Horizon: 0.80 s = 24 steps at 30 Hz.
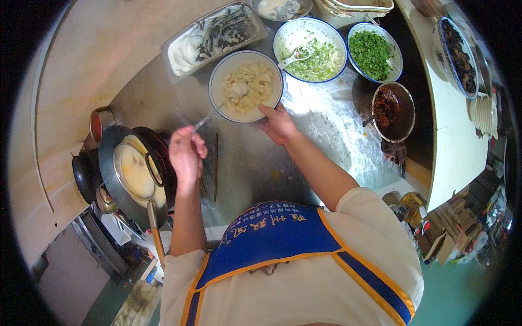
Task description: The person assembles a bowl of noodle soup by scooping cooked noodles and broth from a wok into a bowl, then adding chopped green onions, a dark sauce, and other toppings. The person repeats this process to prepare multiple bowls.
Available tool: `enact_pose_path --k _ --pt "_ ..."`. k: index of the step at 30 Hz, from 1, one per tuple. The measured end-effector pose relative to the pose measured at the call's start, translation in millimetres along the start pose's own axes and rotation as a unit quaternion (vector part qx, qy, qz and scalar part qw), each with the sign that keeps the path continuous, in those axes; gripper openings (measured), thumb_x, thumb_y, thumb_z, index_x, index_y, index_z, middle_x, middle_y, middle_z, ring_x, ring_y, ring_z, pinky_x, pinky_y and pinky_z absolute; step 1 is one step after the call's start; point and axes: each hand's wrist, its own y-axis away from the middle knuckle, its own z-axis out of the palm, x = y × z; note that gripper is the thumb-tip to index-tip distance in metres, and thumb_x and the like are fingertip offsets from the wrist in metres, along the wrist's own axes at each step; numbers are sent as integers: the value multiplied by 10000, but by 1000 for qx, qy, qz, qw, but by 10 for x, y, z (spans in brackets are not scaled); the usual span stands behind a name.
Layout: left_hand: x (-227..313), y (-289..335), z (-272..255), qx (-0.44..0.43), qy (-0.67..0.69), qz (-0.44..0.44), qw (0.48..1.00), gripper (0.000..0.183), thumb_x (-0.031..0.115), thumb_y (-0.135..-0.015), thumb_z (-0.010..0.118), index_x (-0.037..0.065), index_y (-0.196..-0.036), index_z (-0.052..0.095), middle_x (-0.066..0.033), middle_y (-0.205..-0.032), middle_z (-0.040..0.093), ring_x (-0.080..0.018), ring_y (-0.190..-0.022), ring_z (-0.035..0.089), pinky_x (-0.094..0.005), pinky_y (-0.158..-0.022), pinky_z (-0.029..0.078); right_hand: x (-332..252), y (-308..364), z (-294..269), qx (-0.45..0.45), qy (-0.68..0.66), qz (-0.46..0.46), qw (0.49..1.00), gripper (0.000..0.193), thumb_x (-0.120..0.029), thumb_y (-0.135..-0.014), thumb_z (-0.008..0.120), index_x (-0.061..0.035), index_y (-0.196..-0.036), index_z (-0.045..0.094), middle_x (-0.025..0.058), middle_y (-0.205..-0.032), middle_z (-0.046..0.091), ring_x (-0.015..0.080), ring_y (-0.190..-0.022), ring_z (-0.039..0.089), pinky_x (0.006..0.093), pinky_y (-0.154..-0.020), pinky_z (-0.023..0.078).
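Kitchen, steel counter (244,163) across the middle of the frame, hob gear at left, white board (459,146) at right. Main item is the bowl (216,81), white with a blue rim, upper centre, part full of pale yellow pieces (258,81). Right hand (279,126) has its near side: thumb over the rim, other fingers mostly hidden under the wall, so can't tell how they close. Left hand (186,155), left of centre, fingers pinched together on a thin utensil (202,123), likely a spoon, that runs over the rim into the pieces. Status, my read: pieces are in, utensil is in, so mid-job; a whiter patch among them suggests contents aren't even. No greens visible in there; those sit apart, mixed bowl (288,35) with its own white spoon (296,57) at top centre, herb bowl (396,61) upper right, both looking prepped. Sauce pot (405,106) below the herbs, dark red contents. Powder tray (187,54) upper left. Wok (109,155) at left with a strainer (136,171) in it, neither hand on it. Whether anything's cooking: can't tell.
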Motion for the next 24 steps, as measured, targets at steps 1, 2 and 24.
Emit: enact_pose_path --k 1,2,24 --pt "-108 36 -15 -20 -1 -25 999 152 143 -1029 461 15 -1044 542 -65 -657 525 -132 -484 434 -265 -411 363 15 34 -8 -5 5 4 1000 539 -97 -993 522 -153 -1447 237 160 -1388 476 354 -1177 577 563 -934 522" --pt "-213 84 -31 -25 -3 -56 998 147 141 -1027 462 19 -1038 544 -58 -647 520 -130 -484 434 -268 -414 362 43 91 -21 1 11 14 1000 530 -100 -995 518 -153 -1446 245 161 -1394 473 356 -1179 576 563 -934 520" --pt "-560 228 -77 -126 -150 -16 980 242 208 -1022 510 -6 -1112 578 -49 -711 574 -129 -542 499 -279 -465 423 604 1757 -613 61 132 27 989 422 -334 -993 582 -62 -1290 456 75 -1057 594 214 -977 602 388 -810 531"
